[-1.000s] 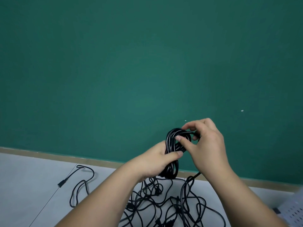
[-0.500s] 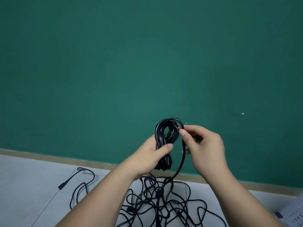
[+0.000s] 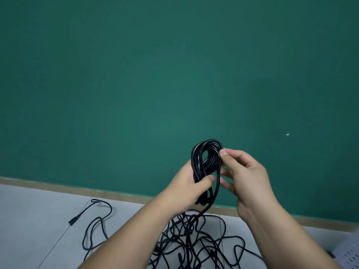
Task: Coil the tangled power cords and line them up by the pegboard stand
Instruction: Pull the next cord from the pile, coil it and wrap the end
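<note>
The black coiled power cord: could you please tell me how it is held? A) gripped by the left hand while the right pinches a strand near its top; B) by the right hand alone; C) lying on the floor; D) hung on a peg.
A: the left hand grips the black coiled power cord round its middle, and the right hand pinches a strand near the top.

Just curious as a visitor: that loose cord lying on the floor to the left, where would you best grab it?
Pinch its plug end from above. The plug is the thickest part of the loose cord, lies flat on the floor away from the tangled pile, so it would likely lift without snagging other loops.
</note>
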A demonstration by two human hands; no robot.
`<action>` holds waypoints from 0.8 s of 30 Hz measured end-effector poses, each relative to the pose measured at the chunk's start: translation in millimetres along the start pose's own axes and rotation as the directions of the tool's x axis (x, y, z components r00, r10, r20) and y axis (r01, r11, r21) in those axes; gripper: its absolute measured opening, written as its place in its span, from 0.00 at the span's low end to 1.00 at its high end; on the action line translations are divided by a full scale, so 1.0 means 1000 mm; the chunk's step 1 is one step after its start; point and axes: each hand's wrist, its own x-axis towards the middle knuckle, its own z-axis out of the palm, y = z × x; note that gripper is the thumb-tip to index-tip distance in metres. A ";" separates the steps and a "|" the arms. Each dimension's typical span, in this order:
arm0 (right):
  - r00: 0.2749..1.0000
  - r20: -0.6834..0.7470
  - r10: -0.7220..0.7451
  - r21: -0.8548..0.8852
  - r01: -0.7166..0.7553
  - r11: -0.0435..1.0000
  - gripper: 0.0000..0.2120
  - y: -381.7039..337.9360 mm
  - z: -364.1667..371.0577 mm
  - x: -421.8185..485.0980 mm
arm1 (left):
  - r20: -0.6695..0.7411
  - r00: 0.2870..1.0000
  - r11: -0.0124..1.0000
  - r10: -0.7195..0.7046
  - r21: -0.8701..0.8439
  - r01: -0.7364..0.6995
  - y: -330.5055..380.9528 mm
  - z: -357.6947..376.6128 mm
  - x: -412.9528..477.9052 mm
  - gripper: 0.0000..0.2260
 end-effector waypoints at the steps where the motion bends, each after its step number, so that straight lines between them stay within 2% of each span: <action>1: 1.000 -0.017 -0.015 -0.018 0.015 1.000 0.02 0.001 0.001 0.000 | -0.005 1.000 1.000 -0.008 -0.007 0.008 0.000 0.001 0.000 0.15; 4: 0.997 -0.045 -0.054 -0.071 0.051 0.996 0.03 0.005 0.004 -0.001 | -0.028 0.999 0.998 -0.036 -0.053 0.034 0.000 0.002 -0.001 0.15; 10: 1.000 -0.023 -0.011 -0.074 0.010 0.997 0.03 0.002 0.002 -0.002 | 0.008 0.998 0.992 -0.066 -0.107 0.066 -0.003 0.007 -0.001 0.16; 14: 1.000 0.011 -0.021 -0.114 0.022 0.993 0.03 -0.002 -0.003 0.003 | 0.086 0.986 0.954 -0.144 -0.251 0.161 -0.002 0.008 -0.004 0.10; 18: 0.996 0.081 0.036 -0.055 -0.031 0.998 0.03 -0.001 -0.007 0.008 | 0.142 0.980 0.907 -0.143 -0.378 0.187 -0.002 0.009 -0.005 0.12; 22: 0.993 0.070 -0.095 -0.182 0.106 0.978 0.02 0.001 -0.011 0.010 | 0.216 0.965 0.889 -0.150 -0.397 0.228 0.000 0.006 -0.007 0.11; 24: 0.984 0.076 -0.164 -0.252 0.178 0.951 0.01 0.001 -0.011 0.009 | 0.210 0.962 0.881 -0.176 -0.402 0.249 -0.002 0.006 -0.008 0.09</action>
